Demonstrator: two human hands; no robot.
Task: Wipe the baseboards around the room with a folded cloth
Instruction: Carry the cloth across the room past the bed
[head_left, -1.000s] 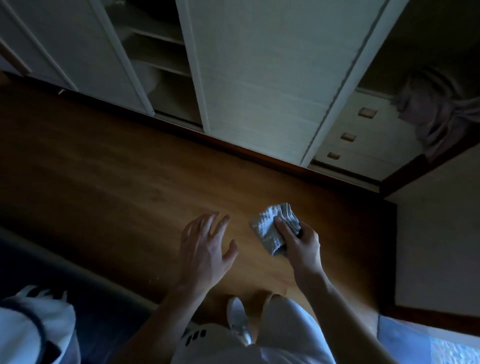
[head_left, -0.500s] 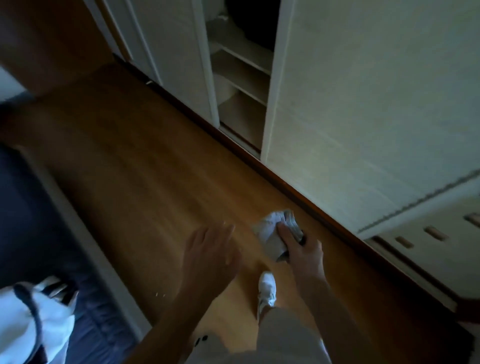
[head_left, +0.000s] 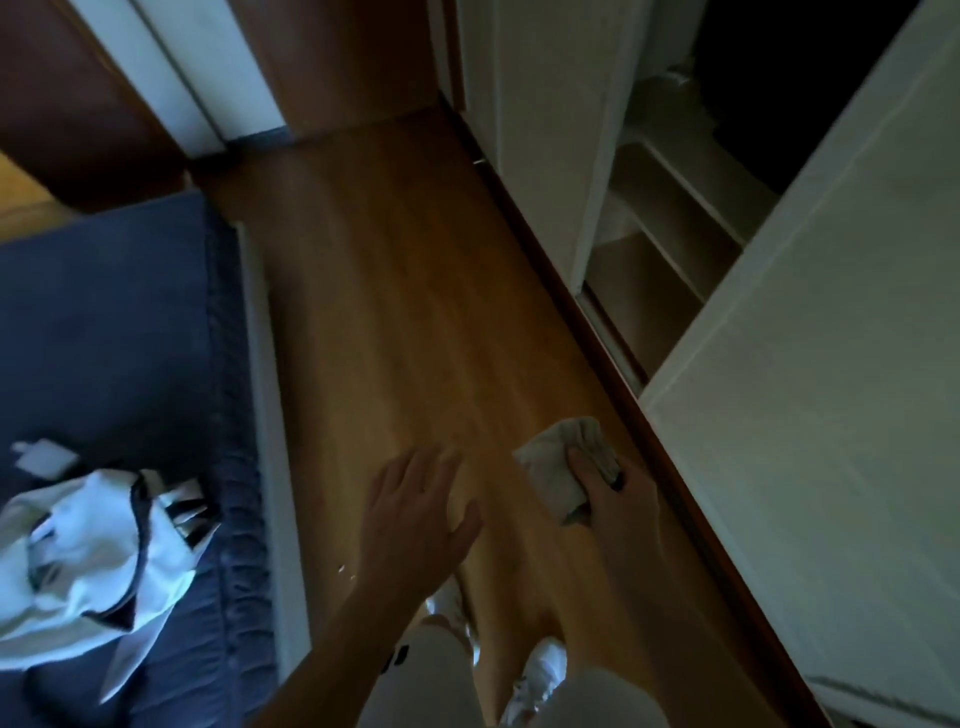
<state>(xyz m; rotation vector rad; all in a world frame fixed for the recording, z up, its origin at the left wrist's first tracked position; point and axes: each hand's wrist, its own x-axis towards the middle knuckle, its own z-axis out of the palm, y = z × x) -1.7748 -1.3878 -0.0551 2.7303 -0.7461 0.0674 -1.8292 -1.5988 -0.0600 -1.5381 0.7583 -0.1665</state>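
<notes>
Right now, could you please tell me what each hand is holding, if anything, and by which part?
The right hand grips the folded pale grey cloth along its right side, thumb on top. The left hand is open, holding nothing.

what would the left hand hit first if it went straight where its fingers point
Only bare floor lies ahead of the left hand; farther on it probably meets the dark baseboard under the wardrobe, though depth is unclear.

No readable text, label, brand, number or sign shows anywhere in this view.
</notes>
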